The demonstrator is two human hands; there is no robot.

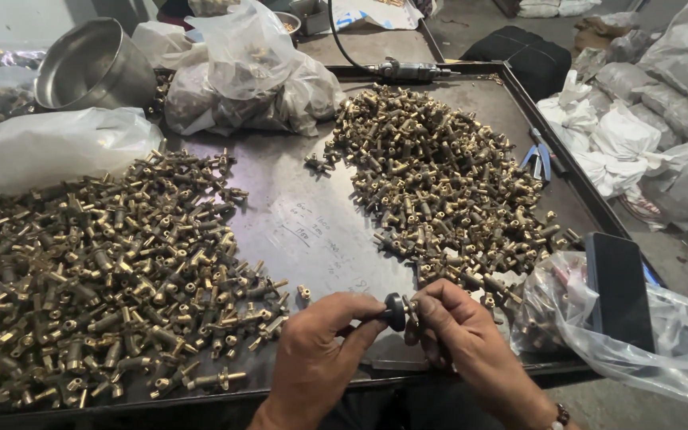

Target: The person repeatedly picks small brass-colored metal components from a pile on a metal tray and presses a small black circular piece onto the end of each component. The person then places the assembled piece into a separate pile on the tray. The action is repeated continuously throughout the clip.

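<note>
Left hand (312, 350): at the near edge of the metal tray (471, 73), fingers closed around a small tool with a dark round knob (396, 311); thumb and forefinger pinch just behind the knob.
Right hand (459, 330): just right of the left, fingertips clamped on 1 small brass fitting (412, 309) pressed against the knob's face.
Work piece: the fitting sits between the 2 hands, above the tray's near edge, touching the knob; its far end is hidden by the fingers.
Left pile (97, 271): brass fittings spread from the tray's left edge toward the middle, reaching the near edge beside the left hand.
Right pile (439, 175): brass fittings heaped from the far edge down toward the right hand, ending just beside it.
Bare strip: a band of tray between the 2 piles, with chalk marks on it.
Near right corner: a clear plastic bag (662, 342) with a dark flat phone (619, 291) lying on it.
Right edge: blue-handled pliers (541, 159).
Far left corner: a steel bowl (93, 64) tipped on its side, with full plastic bags (248, 80) beside it.
Doing it well (judgement): keep fitting and knob on 1 straight line; hold the fitting by its body so its end stays free; steady both wrists on the near edge; work over the tray so a dropped piece lands inside.
</note>
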